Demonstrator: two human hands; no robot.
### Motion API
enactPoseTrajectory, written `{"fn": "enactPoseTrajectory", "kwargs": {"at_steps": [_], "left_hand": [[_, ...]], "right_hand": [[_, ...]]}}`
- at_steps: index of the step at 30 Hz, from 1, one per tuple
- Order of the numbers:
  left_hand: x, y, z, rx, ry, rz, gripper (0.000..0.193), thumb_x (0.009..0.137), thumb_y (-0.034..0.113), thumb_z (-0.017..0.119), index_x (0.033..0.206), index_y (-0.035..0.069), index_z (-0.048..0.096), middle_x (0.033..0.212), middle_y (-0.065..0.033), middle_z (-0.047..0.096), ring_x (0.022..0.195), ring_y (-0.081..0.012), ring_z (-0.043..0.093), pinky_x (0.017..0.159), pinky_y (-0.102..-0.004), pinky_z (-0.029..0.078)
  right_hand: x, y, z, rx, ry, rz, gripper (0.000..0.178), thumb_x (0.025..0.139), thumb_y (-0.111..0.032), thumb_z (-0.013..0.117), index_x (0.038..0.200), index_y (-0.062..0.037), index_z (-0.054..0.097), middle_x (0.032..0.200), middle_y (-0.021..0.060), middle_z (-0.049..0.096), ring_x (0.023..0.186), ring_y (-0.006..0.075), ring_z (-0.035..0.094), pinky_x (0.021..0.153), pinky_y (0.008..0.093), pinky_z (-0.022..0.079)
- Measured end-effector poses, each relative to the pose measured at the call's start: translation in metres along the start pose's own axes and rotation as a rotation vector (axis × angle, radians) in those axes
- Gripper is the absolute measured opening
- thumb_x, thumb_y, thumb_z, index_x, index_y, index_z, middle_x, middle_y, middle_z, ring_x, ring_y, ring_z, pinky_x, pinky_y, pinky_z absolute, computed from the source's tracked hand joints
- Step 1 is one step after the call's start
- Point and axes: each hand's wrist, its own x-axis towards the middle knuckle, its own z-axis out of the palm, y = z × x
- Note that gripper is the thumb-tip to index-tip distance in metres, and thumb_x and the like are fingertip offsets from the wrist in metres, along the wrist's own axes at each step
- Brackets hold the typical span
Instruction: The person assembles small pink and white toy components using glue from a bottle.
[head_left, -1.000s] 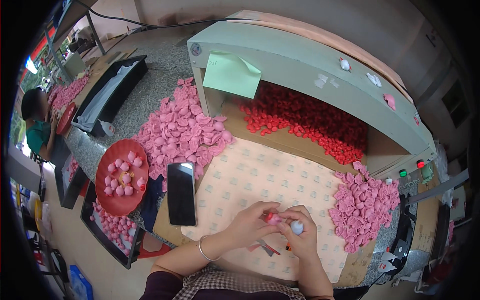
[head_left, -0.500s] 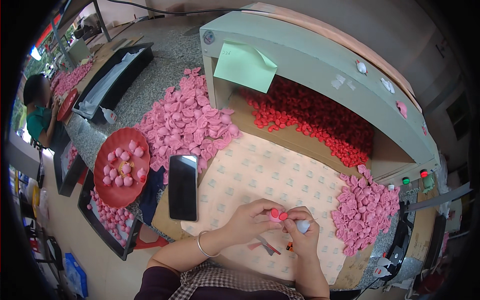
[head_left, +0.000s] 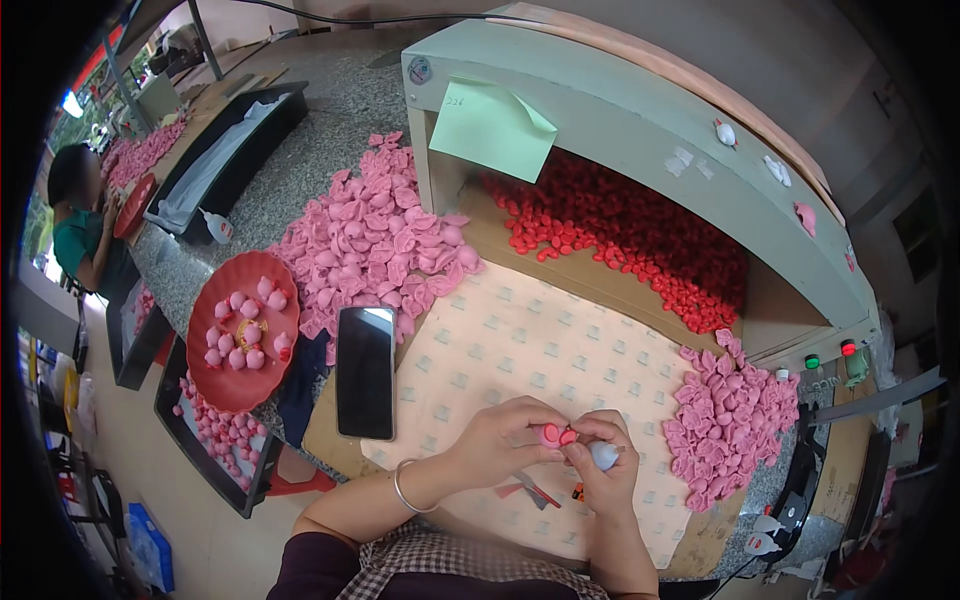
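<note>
My left hand (head_left: 500, 437) pinches a small pink toy figure (head_left: 545, 440) with red, glossy round parts on it. Close against it, my right hand (head_left: 610, 485) is closed round a small white squeeze bottle (head_left: 603, 456). The right fingertips touch the red part at the figure's right side; whether they also grip it I cannot tell. Below the hands, a pair of tweezers or a similar slim tool (head_left: 541, 492) lies on the patterned sheet (head_left: 480, 340). To the left of my left hand is a black phone (head_left: 366, 375).
Pink soft pieces are heaped at left (head_left: 370, 240) and right (head_left: 735, 425). A pale green box-like housing (head_left: 600, 120) holds many red pieces (head_left: 640, 255). Finished-looking pink figures sit in a red scalloped plate (head_left: 215, 385); more fill a dark tray (head_left: 185, 425). Another person (head_left: 80, 225) works at far left.
My hands stay together with the toy figure and bottle. The fingers and the red parts shift slightly; the camera view tilts a little.
</note>
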Motion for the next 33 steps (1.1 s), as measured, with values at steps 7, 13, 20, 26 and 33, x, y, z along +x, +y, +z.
{"fn": "enactPoseTrajectory", "kwargs": {"at_steps": [7, 13, 20, 26, 33], "left_hand": [[0.001, 0.000, -0.001, -0.535, -0.136, -0.290, 0.029, 0.075, -0.001, 0.057, 0.104, 0.000, 0.052, 0.102, -0.0065, 0.050, 0.096, -0.0159, 0.050, 0.081, -0.0272, 0.044], [-0.003, -0.004, 0.003, -0.613, -0.107, -0.283, 0.030, 0.075, -0.002, 0.057, 0.105, -0.001, 0.050, 0.102, -0.0074, 0.050, 0.096, -0.0157, 0.050, 0.083, -0.0266, 0.044], [-0.004, -0.007, 0.001, -0.387, -0.055, -0.160, 0.029, 0.072, 0.001, 0.062, 0.100, 0.000, 0.054, 0.100, -0.0084, 0.052, 0.092, -0.0155, 0.052, 0.081, -0.0255, 0.044], [0.000, -0.003, -0.001, -0.003, -0.022, 0.042, 0.031, 0.067, 0.004, 0.066, 0.097, 0.005, 0.057, 0.098, -0.0091, 0.052, 0.088, -0.0189, 0.054, 0.074, -0.0269, 0.045], [0.000, -0.001, -0.001, -0.057, -0.027, 0.010, 0.030, 0.068, 0.004, 0.064, 0.097, 0.005, 0.057, 0.095, -0.0077, 0.053, 0.088, -0.0183, 0.053, 0.076, -0.0269, 0.045]], "right_hand": [[-0.003, 0.004, -0.002, -0.119, -0.010, -0.165, 0.016, 0.069, 0.002, 0.062, 0.084, -0.0014, 0.056, 0.086, 0.0071, 0.049, 0.073, 0.0133, 0.050, 0.062, 0.0218, 0.042], [-0.003, -0.003, -0.002, -0.109, -0.036, -0.158, 0.016, 0.070, 0.001, 0.061, 0.084, -0.0015, 0.057, 0.086, 0.0075, 0.049, 0.073, 0.0137, 0.050, 0.061, 0.0220, 0.042], [-0.002, 0.003, -0.004, -0.044, -0.033, -0.041, 0.017, 0.067, 0.005, 0.060, 0.082, -0.0028, 0.058, 0.084, 0.0067, 0.052, 0.078, 0.0159, 0.050, 0.068, 0.0241, 0.040], [0.001, 0.015, -0.008, 0.165, -0.077, 0.088, 0.011, 0.072, 0.004, 0.057, 0.081, -0.0020, 0.055, 0.085, 0.0058, 0.051, 0.075, 0.0125, 0.050, 0.065, 0.0224, 0.040], [0.003, 0.017, -0.006, 0.404, -0.117, 0.168, 0.014, 0.073, -0.003, 0.059, 0.087, -0.0013, 0.054, 0.090, 0.0079, 0.047, 0.067, 0.0113, 0.051, 0.053, 0.0198, 0.043]]}}
